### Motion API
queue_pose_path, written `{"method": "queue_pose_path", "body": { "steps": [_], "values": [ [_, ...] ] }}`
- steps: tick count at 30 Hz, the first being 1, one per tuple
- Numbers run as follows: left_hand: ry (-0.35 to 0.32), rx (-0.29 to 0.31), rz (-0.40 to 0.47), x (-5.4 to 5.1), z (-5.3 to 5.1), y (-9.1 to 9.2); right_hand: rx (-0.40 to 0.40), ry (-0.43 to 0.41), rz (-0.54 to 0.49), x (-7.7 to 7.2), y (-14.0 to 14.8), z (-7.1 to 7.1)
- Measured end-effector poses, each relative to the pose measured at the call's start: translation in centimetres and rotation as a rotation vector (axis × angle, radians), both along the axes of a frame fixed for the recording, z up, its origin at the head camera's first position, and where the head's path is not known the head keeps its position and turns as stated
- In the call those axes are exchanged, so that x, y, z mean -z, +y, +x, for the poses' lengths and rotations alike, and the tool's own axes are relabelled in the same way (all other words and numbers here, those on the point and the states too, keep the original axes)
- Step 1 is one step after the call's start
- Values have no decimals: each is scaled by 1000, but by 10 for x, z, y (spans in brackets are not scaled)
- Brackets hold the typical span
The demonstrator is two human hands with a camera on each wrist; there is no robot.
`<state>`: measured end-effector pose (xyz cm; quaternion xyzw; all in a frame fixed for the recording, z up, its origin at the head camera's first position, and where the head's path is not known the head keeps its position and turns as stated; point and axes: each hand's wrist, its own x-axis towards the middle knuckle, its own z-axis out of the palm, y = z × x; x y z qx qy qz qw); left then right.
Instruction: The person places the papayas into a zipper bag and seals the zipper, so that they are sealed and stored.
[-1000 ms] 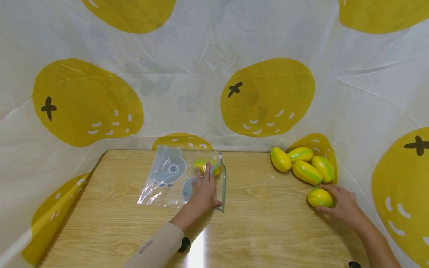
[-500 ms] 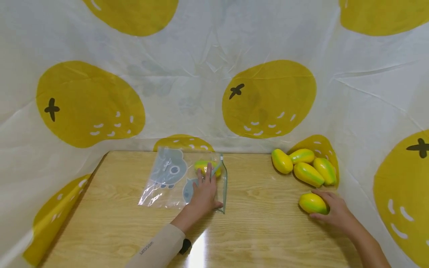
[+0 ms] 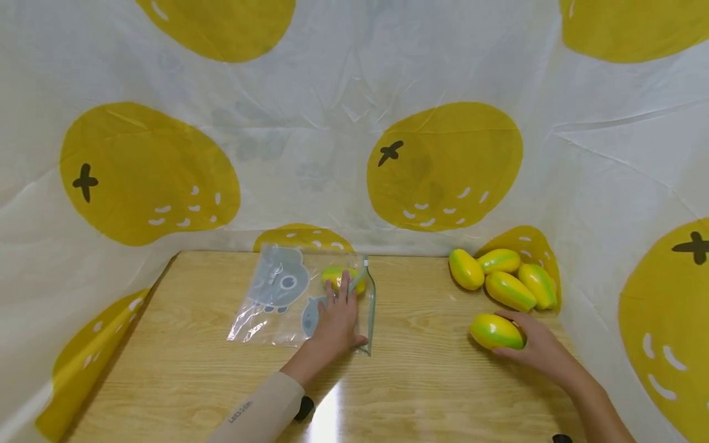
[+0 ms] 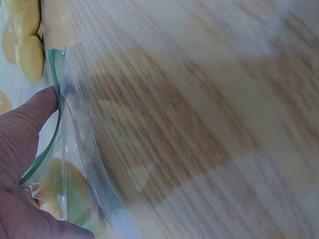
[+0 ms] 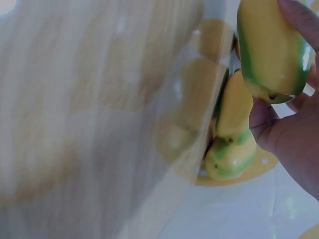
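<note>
My right hand (image 3: 537, 344) grips a yellow and green mango (image 3: 495, 331) by one end, thumb and fingers on its opposite sides. In the right wrist view, that mango (image 5: 274, 47) shows its small stem dimple near the palm. My left hand (image 3: 335, 323) rests with spread fingers on a clear zip bag (image 3: 288, 329) with blue cartoon prints. Its thumb touches the green zip edge (image 4: 59, 114) in the left wrist view. Inside the bag, near its opening, lies another mango (image 3: 335, 275), partly covered by the fingers.
Several more mangoes (image 3: 509, 290) lie grouped at the far right corner of the wooden table (image 3: 421, 381). A white cloth (image 3: 304, 154) printed with yellow fruit hangs behind and along both sides. Light glares on the table near the front.
My right hand has carried its mango leftward, away from the grouped mangoes and toward the bag. The left hand and the bag have stayed in place.
</note>
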<state>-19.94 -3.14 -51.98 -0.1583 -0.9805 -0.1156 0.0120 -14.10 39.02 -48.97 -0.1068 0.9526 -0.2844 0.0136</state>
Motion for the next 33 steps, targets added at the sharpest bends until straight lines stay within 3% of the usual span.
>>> {"method": "queue_pose_path", "body": {
  "steps": [4,17,23,33],
  "values": [
    [8,11,-12,-1,-1,-1,-3,-56,-42,-4,-11,-6],
    [-3,14,2,-2,0,-1,-27,-66,-114,-11,-54,-30],
    [13,17,-24,-3,1,-1,-55,-87,-130,-6,-74,-48],
    [9,19,5,-2,0,-1,-146,-113,-117,-2,-117,-87]
  ]
}}
